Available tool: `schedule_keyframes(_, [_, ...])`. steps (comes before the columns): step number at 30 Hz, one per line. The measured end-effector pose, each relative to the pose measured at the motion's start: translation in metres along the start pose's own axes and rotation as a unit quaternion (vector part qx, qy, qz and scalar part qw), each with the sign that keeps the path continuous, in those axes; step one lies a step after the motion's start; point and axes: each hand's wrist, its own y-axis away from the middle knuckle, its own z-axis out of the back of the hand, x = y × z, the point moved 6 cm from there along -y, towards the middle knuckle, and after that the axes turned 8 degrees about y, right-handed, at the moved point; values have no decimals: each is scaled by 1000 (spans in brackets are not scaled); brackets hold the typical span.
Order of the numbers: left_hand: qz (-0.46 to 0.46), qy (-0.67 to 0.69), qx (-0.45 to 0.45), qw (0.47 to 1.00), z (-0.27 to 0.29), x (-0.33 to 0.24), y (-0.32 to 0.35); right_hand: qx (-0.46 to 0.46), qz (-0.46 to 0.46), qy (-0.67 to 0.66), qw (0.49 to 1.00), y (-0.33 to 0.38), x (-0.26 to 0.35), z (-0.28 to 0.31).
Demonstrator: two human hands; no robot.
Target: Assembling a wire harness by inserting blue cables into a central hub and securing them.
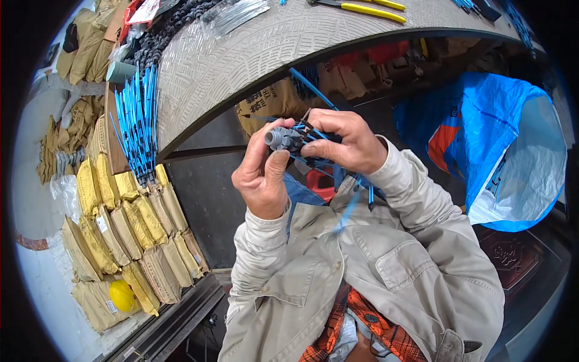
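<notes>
Close in front of my chest, both hands are on a grey plastic connector point(278, 139) with a threaded round end. My left hand point(263, 176) pinches its near side between thumb and fingers. My right hand point(350, 142) is closed at the connector's other side, around thin blue wires with black ends point(316, 90). These wires stick out above and below the right hand. A loose one below is blurred. How the wires sit against the connector is partly hidden by my fingers.
The grey textured table point(241, 57) curves ahead, with yellow-handled pliers point(374, 11) on it. A bundle of blue wires point(139, 120) hangs over its left side. Brown paper packages point(132, 232) and a yellow rounded object point(123, 295) are at left. A large open blue bag point(491, 127) stands right.
</notes>
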Motion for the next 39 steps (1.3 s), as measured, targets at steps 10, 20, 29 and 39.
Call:
schedule_keyframes(10, [-13,1,12,1000,5,-1,2,22,0,-228,973,-12,1,-8])
schedule_keyframes(20, [-10,-40,-6,999,-5,-7,9,12,-9,-215,976,-8,7,-11])
schedule_keyframes(29, [-5,-37,-70,997,-1,-1,14,-67,38,-67,995,14,7,-12])
schedule_keyframes(39, [-20,-10,-79,997,1,3,7,-28,80,35,996,1,-3,2])
